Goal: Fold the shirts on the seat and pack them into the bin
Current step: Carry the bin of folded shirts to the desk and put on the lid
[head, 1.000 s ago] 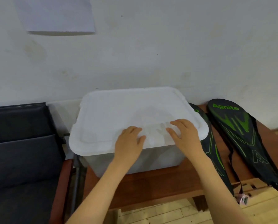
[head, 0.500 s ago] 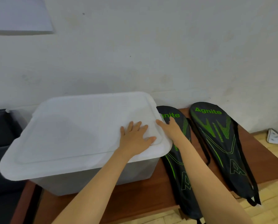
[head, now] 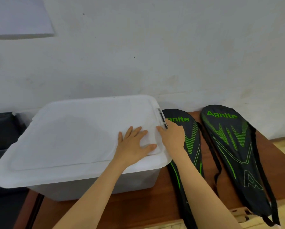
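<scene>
Closed bin (head: pixel 138 180) on the wooden worktop (head: pixel 138 210), against the wall, between a dark seat (head: pixel 4 139) and two black-and-green racket covers (head: pixel 234 146). The left hand (head: pixel 135 146) lies flat, fingers (head: pixel 131 132) spread, on the smooth, matte white lid (head: pixel 69 138), probably to steady it. The right hand (head: pixel 172 138) reaches the lid's right edge at a dark latch (head: pixel 161 118), likely to free it; whether it grips cannot be told. The bin's walls are translucent plastic with rounded corners; no shirts show.

Bin (head: pixel 88 190) on the tabletop (head: pixel 138 210), lid (head: pixel 69 139) under left fingers (head: pixel 131 132); racket cover (head: pixel 192 141) right of the right fingers (head: pixel 170 125), maybe touching, second cover (head: pixel 234 146) beyond.
</scene>
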### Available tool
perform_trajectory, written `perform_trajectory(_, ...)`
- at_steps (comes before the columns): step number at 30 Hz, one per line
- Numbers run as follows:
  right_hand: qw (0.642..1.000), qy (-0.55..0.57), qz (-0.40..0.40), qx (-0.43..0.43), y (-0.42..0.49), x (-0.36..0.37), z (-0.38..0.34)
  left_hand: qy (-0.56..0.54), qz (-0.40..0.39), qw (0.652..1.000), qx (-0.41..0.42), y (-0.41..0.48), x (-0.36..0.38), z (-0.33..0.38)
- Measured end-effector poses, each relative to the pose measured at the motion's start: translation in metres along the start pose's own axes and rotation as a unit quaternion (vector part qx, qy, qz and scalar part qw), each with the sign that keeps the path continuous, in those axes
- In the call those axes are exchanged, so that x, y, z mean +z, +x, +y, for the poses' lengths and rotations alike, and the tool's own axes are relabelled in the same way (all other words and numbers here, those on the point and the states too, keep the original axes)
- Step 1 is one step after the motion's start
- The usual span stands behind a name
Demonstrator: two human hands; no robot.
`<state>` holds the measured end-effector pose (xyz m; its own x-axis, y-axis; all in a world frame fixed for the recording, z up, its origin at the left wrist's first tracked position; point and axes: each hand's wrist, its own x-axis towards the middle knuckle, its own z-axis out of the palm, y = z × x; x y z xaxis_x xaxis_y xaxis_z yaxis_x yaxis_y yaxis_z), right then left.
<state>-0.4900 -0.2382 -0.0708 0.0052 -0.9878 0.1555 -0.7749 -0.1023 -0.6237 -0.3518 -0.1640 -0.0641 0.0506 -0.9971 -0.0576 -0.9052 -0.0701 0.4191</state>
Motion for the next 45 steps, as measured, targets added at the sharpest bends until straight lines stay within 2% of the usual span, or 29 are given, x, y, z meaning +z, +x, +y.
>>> perform_trajectory(5,0.993,-0.113,0.001,-0.037,-0.003,-0.006,-0.007,-0.053,0.043,0.998,-0.008,-0.001,0.001,-0.003)
perform_trajectory(10,0.985,-0.157,0.0,-0.064,-0.002,-0.001,-0.012,-0.088,0.078,0.993,-0.016,-0.001,0.003,-0.003)
perform_trajectory(15,0.987,-0.147,-0.015,-0.064,-0.005,-0.002,-0.014,-0.267,0.195,0.941,-0.073,-0.009,-0.005,-0.003)
perform_trajectory(17,0.981,-0.167,-0.03,-0.096,-0.014,-0.003,-0.023,-0.294,0.209,0.93,-0.076,-0.012,-0.01,-0.004)
perform_trajectory(19,0.983,-0.126,-0.054,-0.126,-0.027,0.0,-0.044,-0.318,0.197,0.924,-0.078,-0.015,-0.019,-0.012)
perform_trajectory(22,0.967,-0.099,-0.127,-0.198,-0.05,0.019,-0.087,-0.237,0.181,0.952,-0.068,-0.022,-0.043,-0.051)
perform_trajectory(25,0.933,-0.15,-0.192,-0.266,-0.073,0.044,-0.13,-0.134,0.174,0.972,-0.086,-0.038,-0.074,-0.115)
perform_trajectory(30,0.9,-0.189,-0.269,-0.287,-0.108,0.102,-0.206,-0.023,0.224,0.964,-0.142,-0.077,-0.122,-0.219)
perform_trajectory(32,0.894,-0.18,-0.295,-0.286,-0.119,0.125,-0.237,-0.027,0.222,0.959,-0.173,-0.085,-0.132,-0.257)
perform_trajectory(33,0.893,-0.171,-0.306,-0.281,-0.123,0.135,-0.249,-0.071,0.215,0.956,-0.189,-0.09,-0.136,-0.269)
perform_trajectory(35,0.895,-0.157,-0.317,-0.27,-0.13,0.153,-0.268,-0.218,0.183,0.934,-0.217,-0.096,-0.142,-0.287)
perform_trajectory(38,0.9,-0.18,-0.293,-0.266,-0.138,0.171,-0.28,-0.412,0.139,0.865,-0.252,-0.096,-0.147,-0.299)
perform_trajectory(40,0.909,-0.171,-0.281,-0.254,-0.143,0.177,-0.28,-0.466,0.144,0.829,-0.273,-0.092,-0.144,-0.308)
perform_trajectory(43,0.923,-0.142,-0.273,-0.232,-0.146,0.178,-0.279,-0.46,0.184,0.816,-0.299,-0.084,-0.135,-0.319)
perform_trajectory(45,0.932,-0.12,-0.258,-0.223,-0.147,0.178,-0.28,-0.527,0.192,0.779,-0.281,-0.084,-0.131,-0.32)
